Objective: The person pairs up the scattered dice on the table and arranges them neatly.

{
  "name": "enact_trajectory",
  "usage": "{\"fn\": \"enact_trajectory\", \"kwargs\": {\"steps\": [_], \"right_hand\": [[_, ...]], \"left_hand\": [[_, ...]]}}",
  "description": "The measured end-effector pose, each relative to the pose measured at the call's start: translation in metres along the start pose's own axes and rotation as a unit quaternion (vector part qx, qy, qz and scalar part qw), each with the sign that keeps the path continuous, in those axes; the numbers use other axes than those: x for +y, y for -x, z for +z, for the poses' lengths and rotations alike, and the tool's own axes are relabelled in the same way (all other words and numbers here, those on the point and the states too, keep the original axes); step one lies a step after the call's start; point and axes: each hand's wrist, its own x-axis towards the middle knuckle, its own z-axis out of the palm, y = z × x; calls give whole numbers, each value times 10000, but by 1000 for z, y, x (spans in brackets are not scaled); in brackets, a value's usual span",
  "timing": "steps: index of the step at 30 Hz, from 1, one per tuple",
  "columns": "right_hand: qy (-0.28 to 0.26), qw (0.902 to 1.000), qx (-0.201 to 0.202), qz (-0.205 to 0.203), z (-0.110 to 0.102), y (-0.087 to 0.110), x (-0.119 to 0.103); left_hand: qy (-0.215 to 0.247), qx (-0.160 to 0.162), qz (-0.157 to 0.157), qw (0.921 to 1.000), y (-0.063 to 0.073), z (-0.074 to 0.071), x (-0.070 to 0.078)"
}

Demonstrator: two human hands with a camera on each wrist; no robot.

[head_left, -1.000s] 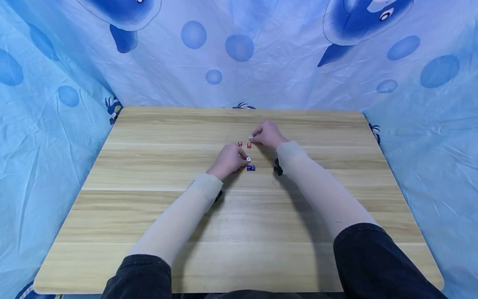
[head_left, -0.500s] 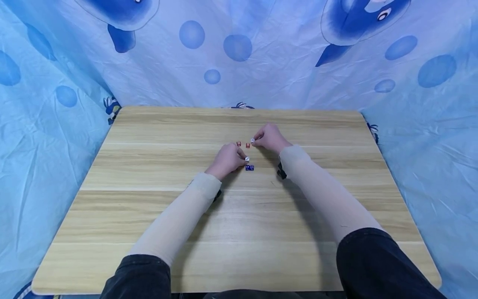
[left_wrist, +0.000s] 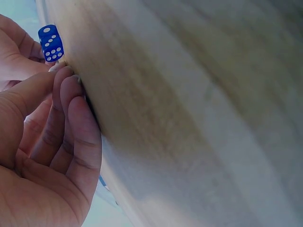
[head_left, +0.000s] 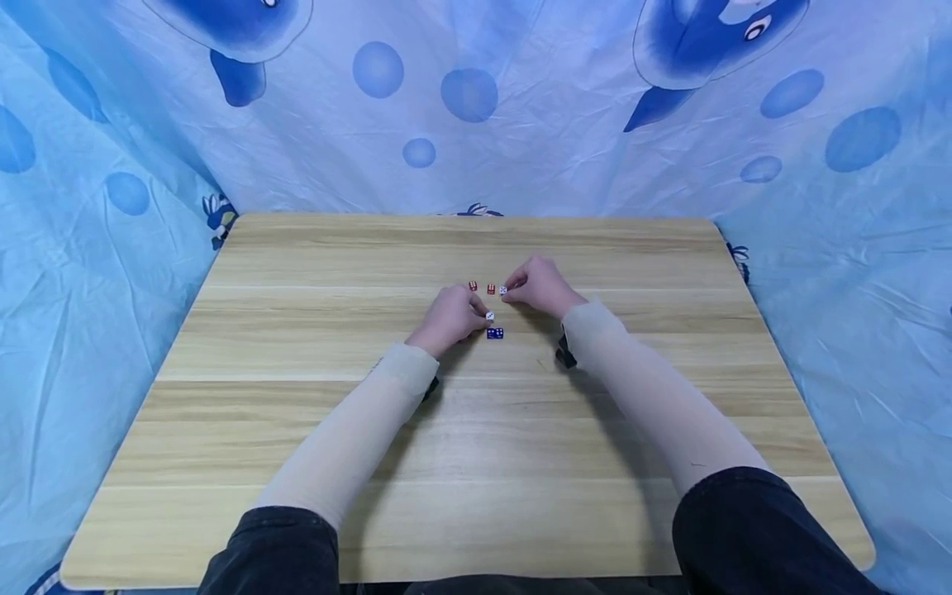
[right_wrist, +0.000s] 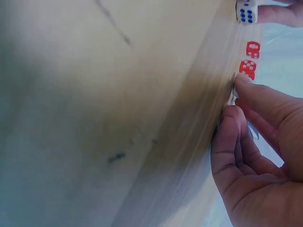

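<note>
Table (head_left: 535,463) spans the head view from its middle down. Near the frame's centre, we see the left hand (head_left: 449,316) pinching a white die (head_left: 489,316) by its sides, probably to steady it while leaving the top face in sight; it sits at the hand's right end, just above two blue dice (head_left: 496,333) lying side by side. Up and to the right, the right hand (head_left: 543,287) pinches another white die (head_left: 503,290), a light hold we judge fit for so small a piece with neighbours close. We find this one at the hand's left end, just right of a red die (head_left: 491,289); a second red die (head_left: 473,285) lies farther left, apart. Whether either pinched die touches the table, we cannot tell.
</note>
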Motion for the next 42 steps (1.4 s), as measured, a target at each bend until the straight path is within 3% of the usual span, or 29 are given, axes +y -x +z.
{"fn": "enact_trajectory", "kwargs": {"steps": [7,20,32,42], "right_hand": [[-103,9999,-103,6,5,9,1],[-279,9987,-279,-333,14,28,-4],[105,9957,-348,-857,18,30,0],[53,9950,-424,-908,16,29,1]], "left_hand": [[10,5,28,10000,0,1,-1],[20,23,-17,10000,-1,0,1],[-117,53,62,9999,-3,1,1],[-77,-37,34,10000,-3,0,0]]}}
